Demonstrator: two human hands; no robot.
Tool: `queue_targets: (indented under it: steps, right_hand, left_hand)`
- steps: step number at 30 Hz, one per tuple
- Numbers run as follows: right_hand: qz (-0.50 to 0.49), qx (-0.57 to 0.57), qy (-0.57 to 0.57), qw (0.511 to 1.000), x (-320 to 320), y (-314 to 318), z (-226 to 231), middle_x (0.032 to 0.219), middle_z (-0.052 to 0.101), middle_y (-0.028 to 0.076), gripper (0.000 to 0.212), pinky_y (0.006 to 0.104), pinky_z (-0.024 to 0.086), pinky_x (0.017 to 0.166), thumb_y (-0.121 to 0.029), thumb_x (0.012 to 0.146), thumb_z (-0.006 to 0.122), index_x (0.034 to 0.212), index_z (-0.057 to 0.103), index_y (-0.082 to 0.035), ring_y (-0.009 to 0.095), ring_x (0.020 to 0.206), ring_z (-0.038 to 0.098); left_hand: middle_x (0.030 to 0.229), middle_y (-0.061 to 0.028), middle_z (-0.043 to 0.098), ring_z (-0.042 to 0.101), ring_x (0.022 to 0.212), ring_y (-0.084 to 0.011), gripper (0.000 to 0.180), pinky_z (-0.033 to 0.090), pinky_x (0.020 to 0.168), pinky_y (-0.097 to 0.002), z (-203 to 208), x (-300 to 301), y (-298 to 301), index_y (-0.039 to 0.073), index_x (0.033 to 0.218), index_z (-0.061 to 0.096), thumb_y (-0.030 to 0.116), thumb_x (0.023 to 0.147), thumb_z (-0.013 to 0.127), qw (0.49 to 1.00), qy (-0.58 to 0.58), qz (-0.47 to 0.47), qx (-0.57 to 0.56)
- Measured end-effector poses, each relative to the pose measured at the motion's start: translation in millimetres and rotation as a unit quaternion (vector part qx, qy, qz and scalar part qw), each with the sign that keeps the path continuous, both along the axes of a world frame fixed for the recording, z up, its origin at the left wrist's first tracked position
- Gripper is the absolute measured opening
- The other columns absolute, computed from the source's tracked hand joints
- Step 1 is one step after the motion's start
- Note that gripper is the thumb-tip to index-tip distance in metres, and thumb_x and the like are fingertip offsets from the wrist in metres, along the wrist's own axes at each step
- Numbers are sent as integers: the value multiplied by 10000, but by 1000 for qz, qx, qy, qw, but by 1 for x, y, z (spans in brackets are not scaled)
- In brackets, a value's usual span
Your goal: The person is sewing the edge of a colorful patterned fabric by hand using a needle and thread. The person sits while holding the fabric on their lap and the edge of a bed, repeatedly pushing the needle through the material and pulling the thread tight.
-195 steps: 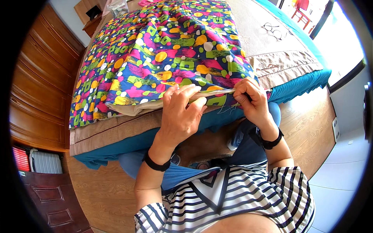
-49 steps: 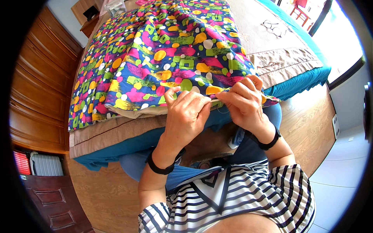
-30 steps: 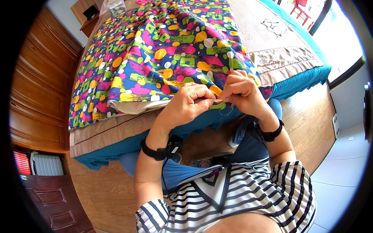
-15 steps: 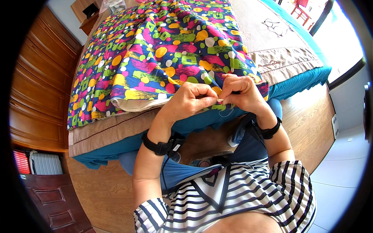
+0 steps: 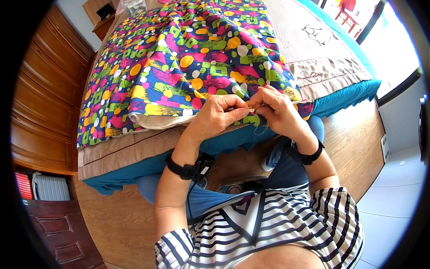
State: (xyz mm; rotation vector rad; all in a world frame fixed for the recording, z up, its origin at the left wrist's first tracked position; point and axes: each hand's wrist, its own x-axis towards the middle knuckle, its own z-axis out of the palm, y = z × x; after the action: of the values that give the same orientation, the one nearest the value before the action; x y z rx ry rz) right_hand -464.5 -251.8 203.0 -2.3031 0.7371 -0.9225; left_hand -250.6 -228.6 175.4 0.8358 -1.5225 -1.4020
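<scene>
A colourful patterned quilt cover [image 5: 186, 60] with a navy ground and bright spots lies across the bed, its near edge curling to show a white inner layer [image 5: 159, 121]. My left hand [image 5: 219, 114] pinches thumb and forefinger together at that near edge, on a small whitish bit of the cloth. Meeting it there, fingertip to fingertip, is my right hand [image 5: 277, 110], also in a pinch; its fingers hide what they grip. A loose pale thread [image 5: 260, 130] hangs in loops just below the two hands.
A beige quilted bedspread [image 5: 324, 58] covers the bed over a teal skirt [image 5: 347, 96]. Eyeglasses [image 5: 316, 33] lie at the far right. Wooden cabinets [image 5: 45, 89] line the left, and a silver suitcase [image 5: 50, 187] stands low there. My knees are against the bed's near side.
My right hand has tilted and shifted slightly up and left, its fingers curling in more tightly beside the left fingertips. The left hand has barely moved; the thread still hangs below.
</scene>
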Motion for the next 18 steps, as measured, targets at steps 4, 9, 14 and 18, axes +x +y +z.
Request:
queue_targets:
  steps: [4, 9, 14, 18]
  right_hand:
    - [-36, -42, -51, 997, 6, 4, -11, 835, 596, 102, 217, 367, 476, 718, 125, 755, 611, 909, 569, -21, 309, 813, 583]
    - [-109, -151, 36, 982, 15, 26, 3, 837, 632, 98, 295, 427, 542, 886, 103, 734, 629, 977, 654, -62, 325, 830, 654]
    - [-139, -167, 11, 976, 22, 38, -5, 909, 671, 63, 294, 493, 509, 970, 64, 708, 648, 959, 689, -85, 291, 852, 685]
    - [-112, -315, 29, 942, 26, 27, 2, 893, 678, 58, 245, 532, 456, 1029, 67, 676, 663, 886, 660, -57, 285, 801, 687]
  left_hand:
    - [800, 28, 636, 536, 717, -26, 96, 427, 614, -186, 0, -3, 1, -16, 936, 680, 79, 927, 671, 1000, -16, 8, 6]
    - [795, 30, 636, 521, 702, -18, 101, 414, 594, -183, -11, -8, 2, -13, 940, 685, 85, 934, 664, 997, -17, 72, -31]
    - [812, 16, 643, 523, 702, -23, 93, 414, 589, -184, -2, -9, 6, -17, 939, 684, 71, 927, 657, 996, -50, 75, -19]
    - [811, -54, 665, 579, 725, -73, 132, 474, 623, -238, -2, -11, 10, -43, 935, 689, 79, 886, 674, 995, -34, 87, -37]
